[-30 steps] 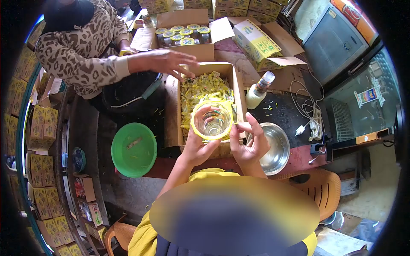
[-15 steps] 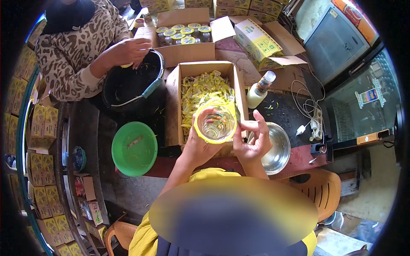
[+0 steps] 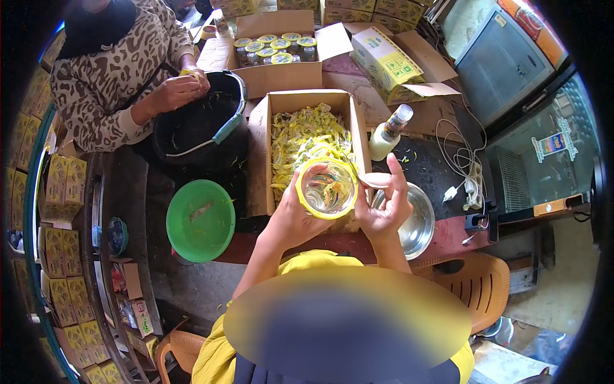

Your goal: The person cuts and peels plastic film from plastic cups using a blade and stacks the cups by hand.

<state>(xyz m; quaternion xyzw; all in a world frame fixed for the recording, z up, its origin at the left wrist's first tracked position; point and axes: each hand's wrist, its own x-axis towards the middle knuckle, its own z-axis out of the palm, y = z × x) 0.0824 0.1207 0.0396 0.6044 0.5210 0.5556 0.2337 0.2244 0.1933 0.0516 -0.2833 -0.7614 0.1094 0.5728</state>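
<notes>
Left hand (image 3: 294, 214) holds 1 jar (image 3: 327, 187) over near edge of carton (image 3: 259, 163).

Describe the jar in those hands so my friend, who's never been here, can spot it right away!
Find the open cardboard box of yellowish pieces in the middle. Over its near edge, the left hand grips a clear round jar, the right hand close beside it. This jar has a yellow ring around a see-through middle; the jars in the farther box show patterned yellow tops.
</notes>
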